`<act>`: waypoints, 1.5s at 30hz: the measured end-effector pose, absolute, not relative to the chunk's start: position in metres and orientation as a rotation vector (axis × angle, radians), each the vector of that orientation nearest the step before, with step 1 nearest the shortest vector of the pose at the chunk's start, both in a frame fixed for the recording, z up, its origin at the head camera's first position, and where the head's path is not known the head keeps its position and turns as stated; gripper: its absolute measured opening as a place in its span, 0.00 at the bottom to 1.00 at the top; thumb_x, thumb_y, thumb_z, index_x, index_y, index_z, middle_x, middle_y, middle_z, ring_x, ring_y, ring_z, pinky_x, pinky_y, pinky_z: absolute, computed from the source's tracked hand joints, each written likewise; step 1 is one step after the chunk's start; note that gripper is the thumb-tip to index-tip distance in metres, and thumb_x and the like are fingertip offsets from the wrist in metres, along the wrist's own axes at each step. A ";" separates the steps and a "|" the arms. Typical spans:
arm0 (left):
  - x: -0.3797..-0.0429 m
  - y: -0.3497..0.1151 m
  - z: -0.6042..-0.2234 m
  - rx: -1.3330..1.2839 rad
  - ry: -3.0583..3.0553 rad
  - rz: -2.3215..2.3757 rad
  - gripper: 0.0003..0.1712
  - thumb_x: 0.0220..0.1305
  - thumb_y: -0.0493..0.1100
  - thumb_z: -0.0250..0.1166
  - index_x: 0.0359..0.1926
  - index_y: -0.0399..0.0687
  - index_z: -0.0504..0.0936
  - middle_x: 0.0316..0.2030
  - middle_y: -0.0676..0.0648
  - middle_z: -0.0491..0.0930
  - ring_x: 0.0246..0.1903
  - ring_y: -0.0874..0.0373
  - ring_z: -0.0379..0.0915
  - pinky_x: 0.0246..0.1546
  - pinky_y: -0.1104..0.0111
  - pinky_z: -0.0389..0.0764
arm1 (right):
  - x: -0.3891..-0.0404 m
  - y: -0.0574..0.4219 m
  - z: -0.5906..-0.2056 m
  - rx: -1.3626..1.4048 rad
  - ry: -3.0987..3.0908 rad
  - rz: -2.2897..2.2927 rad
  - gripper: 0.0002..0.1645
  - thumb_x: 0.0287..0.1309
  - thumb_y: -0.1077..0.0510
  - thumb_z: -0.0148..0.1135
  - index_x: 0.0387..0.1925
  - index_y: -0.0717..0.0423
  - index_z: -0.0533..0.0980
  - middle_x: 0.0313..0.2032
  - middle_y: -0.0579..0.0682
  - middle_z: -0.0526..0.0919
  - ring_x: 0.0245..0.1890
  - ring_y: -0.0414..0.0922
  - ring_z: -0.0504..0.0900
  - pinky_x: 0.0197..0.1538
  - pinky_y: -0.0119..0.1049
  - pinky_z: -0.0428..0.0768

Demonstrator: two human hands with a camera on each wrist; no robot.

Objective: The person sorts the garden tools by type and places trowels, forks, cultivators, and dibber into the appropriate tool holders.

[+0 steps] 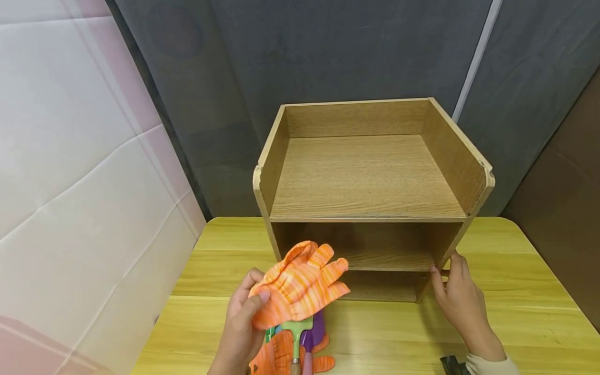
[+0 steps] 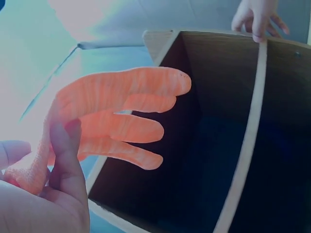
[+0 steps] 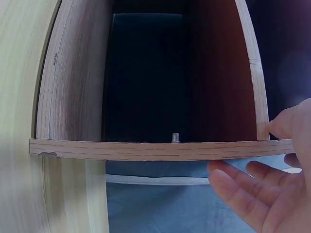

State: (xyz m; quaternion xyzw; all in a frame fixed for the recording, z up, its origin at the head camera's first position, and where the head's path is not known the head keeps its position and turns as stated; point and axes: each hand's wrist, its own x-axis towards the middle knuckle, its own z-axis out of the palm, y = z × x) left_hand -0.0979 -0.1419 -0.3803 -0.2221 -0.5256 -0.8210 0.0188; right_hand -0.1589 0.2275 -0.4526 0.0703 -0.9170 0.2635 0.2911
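Note:
My left hand (image 1: 241, 317) pinches an orange striped knit glove (image 1: 300, 286) by its cuff, thumb on top. The glove's fingers point right, in front of the shelf's middle compartment. A small wooden shelf (image 1: 370, 172) stands on the table. My right hand (image 1: 461, 302) holds the shelf's right side panel (image 3: 146, 150), thumb at the front end of the middle board (image 3: 261, 107) and fingers along the outer face. Under the held glove lie a second orange glove (image 1: 272, 354), a green hand tool (image 1: 296, 333) and a purple one (image 1: 316, 333), partly hidden.
The table (image 1: 201, 312) has a yellow wood-grain top. Behind the shelf hangs a dark grey curtain (image 1: 328, 47). A white and pink panel (image 1: 84, 156) borders the left, a brown one (image 1: 562, 219) the right. A black object (image 1: 452, 365) is beside my right sleeve.

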 end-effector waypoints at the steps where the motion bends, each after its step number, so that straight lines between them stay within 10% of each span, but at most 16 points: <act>1: -0.099 -0.141 -0.380 -0.681 -1.627 -2.544 0.17 0.64 0.27 0.38 0.41 0.50 0.69 0.37 0.53 0.73 0.34 0.66 0.76 0.32 0.75 0.80 | -0.159 0.228 -0.453 0.187 -2.446 0.701 0.28 0.63 0.64 0.56 0.60 0.72 0.60 0.47 0.69 0.71 0.29 0.61 0.82 0.18 0.47 0.76; 45: -0.126 -0.118 -0.292 -0.591 -1.299 -2.520 0.12 0.61 0.28 0.40 0.42 0.44 0.65 0.39 0.47 0.70 0.34 0.59 0.75 0.34 0.73 0.83 | -0.160 0.229 -0.455 0.175 -2.469 0.715 0.25 0.64 0.63 0.55 0.57 0.73 0.60 0.47 0.70 0.71 0.27 0.61 0.82 0.20 0.50 0.76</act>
